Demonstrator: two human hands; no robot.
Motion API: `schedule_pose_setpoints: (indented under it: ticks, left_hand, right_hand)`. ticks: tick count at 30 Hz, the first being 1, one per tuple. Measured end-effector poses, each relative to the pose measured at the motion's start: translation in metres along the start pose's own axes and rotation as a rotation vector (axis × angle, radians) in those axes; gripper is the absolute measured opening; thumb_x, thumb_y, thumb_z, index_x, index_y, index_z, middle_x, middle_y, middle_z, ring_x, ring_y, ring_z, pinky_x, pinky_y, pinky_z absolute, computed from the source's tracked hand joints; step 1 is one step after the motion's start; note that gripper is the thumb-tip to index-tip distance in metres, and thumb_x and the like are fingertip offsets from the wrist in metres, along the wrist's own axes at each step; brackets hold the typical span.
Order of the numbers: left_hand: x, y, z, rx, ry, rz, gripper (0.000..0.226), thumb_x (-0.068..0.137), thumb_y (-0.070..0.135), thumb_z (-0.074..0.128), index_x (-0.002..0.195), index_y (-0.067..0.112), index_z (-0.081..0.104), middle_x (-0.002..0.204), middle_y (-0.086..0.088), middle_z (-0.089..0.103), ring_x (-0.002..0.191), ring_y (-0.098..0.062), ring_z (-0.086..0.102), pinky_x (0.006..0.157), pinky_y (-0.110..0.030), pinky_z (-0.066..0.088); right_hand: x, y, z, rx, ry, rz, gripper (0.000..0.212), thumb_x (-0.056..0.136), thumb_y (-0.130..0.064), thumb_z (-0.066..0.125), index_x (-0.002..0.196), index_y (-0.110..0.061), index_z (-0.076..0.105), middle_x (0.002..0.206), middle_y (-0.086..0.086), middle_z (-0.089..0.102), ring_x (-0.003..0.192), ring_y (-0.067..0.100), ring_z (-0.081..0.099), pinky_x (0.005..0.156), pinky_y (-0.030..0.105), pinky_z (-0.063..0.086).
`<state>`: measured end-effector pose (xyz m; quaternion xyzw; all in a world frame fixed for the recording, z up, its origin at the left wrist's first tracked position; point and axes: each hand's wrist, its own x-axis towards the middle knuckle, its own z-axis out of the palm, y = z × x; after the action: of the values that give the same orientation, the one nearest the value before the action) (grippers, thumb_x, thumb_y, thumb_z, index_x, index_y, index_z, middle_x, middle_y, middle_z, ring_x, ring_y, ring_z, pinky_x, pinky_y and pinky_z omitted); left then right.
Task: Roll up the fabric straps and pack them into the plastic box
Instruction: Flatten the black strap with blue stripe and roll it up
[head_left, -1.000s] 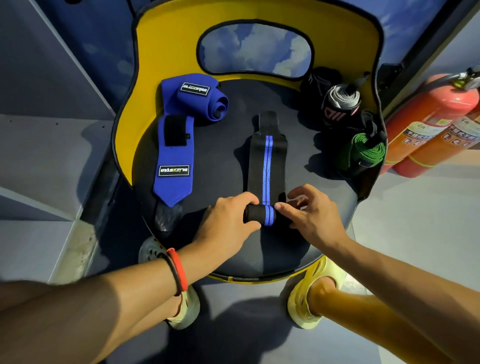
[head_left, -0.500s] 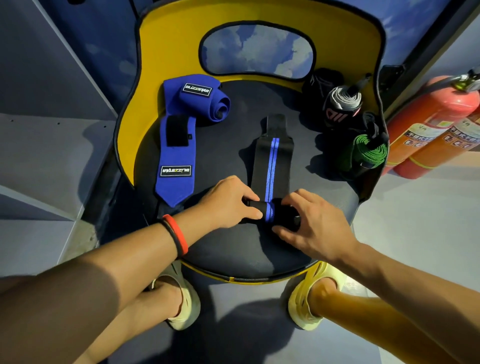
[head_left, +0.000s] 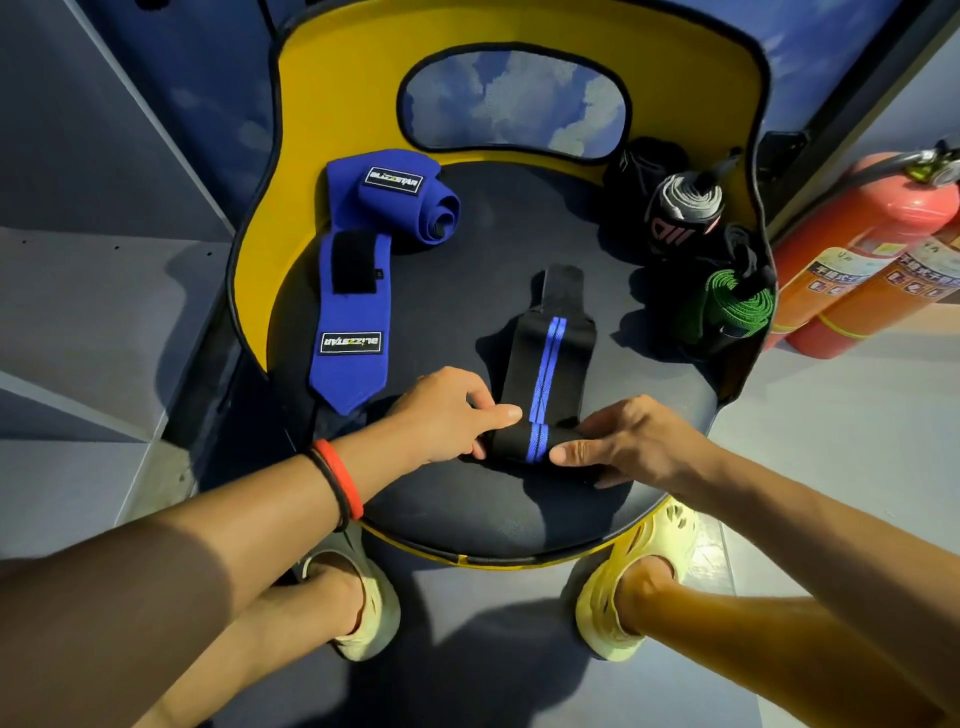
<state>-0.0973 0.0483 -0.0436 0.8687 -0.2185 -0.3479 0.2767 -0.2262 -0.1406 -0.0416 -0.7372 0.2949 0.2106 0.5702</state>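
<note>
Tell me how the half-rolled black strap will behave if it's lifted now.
Likely floppy: the unrolled tail of the black strap lies flat on the seat. The roll would probably loosen, since only the left hand and right hand pinch its ends.

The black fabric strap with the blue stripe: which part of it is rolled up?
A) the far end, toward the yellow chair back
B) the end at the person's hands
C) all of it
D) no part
B: the black fabric strap with the blue stripe has a roll at its near end, pinched by the left hand and the right hand; the rest lies flat.
</note>
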Motion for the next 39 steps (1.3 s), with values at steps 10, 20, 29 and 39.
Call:
schedule_pose_setpoints:
  ticks: [10, 20, 29, 39]
  left_hand:
    - [-0.003, 0.008, 0.013, 0.344, 0.29, 0.258, 0.031, 0.098, 0.048, 0.06, 0.085, 0.02, 0.061, 0.082, 0.003, 0.06, 0.073, -0.02, 0.06, 0.065, -0.035, 0.051]
    - [-0.015, 0.002, 0.022, 0.029, 0.246, 0.097, 0.047, 0.085, 0.054, 0.074, 0.127, 0.033, 0.067, 0.121, 0.007, 0.07, 0.112, -0.014, 0.062, 0.085, -0.033, 0.056]
    - [-0.019, 0.003, 0.03, 0.025, 0.201, 0.166, 0.06, 0.072, 0.036, 0.09, 0.125, 0.028, 0.065, 0.126, 0.009, 0.058, 0.101, -0.011, 0.058, 0.077, -0.017, 0.044]
    - [-0.015, -0.006, 0.03, -0.028, 0.198, 0.128, 0.057, 0.069, 0.046, 0.09, 0.12, 0.038, 0.065, 0.107, 0.012, 0.069, 0.093, -0.01, 0.065, 0.076, -0.027, 0.057]
  right_hand:
    - [-0.004, -0.006, 0.008, 0.195, 0.089, 0.17, 0.032, 0.081, -0.028, 0.084, 0.098, -0.005, 0.07, 0.083, 0.021, 0.071, 0.064, 0.021, 0.067, 0.053, 0.026, 0.059]
    - [0.005, 0.002, 0.017, 0.167, 0.258, 0.065, 0.031, 0.079, -0.03, 0.084, 0.095, -0.006, 0.071, 0.09, 0.011, 0.076, 0.075, 0.023, 0.076, 0.075, 0.043, 0.064]
    - [0.0, -0.005, 0.017, 0.182, 0.258, 0.11, 0.045, 0.079, -0.022, 0.086, 0.114, -0.003, 0.065, 0.107, 0.016, 0.067, 0.097, 0.033, 0.07, 0.082, 0.05, 0.063]
    - [0.005, 0.003, 0.012, 0.082, 0.279, 0.022, 0.026, 0.08, -0.029, 0.086, 0.099, -0.018, 0.072, 0.098, 0.007, 0.077, 0.09, 0.025, 0.073, 0.091, 0.045, 0.06]
